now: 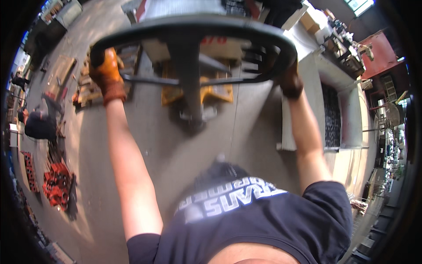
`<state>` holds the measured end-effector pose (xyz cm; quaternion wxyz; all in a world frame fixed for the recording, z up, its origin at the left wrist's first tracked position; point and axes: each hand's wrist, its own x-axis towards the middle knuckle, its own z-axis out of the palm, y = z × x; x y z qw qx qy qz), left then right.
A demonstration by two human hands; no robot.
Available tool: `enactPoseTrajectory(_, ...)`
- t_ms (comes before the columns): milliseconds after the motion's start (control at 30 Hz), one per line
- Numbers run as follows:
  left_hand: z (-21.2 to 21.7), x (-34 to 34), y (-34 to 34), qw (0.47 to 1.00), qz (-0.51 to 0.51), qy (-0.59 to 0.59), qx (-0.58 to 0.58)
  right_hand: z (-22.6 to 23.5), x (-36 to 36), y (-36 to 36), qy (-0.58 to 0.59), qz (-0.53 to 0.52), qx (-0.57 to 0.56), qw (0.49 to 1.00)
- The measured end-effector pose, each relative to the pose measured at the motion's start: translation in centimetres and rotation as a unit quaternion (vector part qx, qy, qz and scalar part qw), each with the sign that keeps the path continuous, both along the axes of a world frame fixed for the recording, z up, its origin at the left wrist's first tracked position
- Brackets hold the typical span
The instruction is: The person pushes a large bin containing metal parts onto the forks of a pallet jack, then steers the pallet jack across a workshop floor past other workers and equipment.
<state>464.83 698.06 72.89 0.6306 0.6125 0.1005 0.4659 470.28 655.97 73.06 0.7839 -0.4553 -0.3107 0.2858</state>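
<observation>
Both my arms reach forward to the black looped handle (pixel 211 27) of a pallet jack. My left hand (pixel 107 75), in an orange-brown work glove, is wrapped around the loop's left end. At the opposite end my right hand (pixel 291 81), in a darker-looking glove, grips the loop; its fingers are partly hidden behind the bar and blurred. From the handle a dark shaft (pixel 187 83) runs down towards the jack's yellow base (pixel 222 94). Beyond the shaft is a pale box-like load (pixel 154 52) with red marking, partly covered by the handle.
A wooden pallet (pixel 88 90) lies left of the jack. To the right stands a large grey metal housing (pixel 303 114) with a dark opening. Red metal castings (pixel 57 185) sit at the far left, near a person in dark clothing (pixel 41 123). Concrete floor (pixel 154 132) stretches between.
</observation>
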Motion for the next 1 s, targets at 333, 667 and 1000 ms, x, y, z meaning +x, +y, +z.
enactPoseTrajectory(333,-0.2,-0.1,2.2,0.996,-0.077,-0.055,-0.007,3.2,3.6,4.2,-0.184,0.112,-0.308,0.927)
enactPoseTrajectory(667,1.3,0.5,-0.3,0.996,0.005,0.062,0.061,12.9,0.7,7.0,-0.233,0.119,-0.478,0.838)
enactPoseTrajectory(1000,0.9,0.0,-0.4,0.993,0.032,0.084,0.073,16.4,-2.8,11.7,-0.308,0.019,-0.629,0.714)
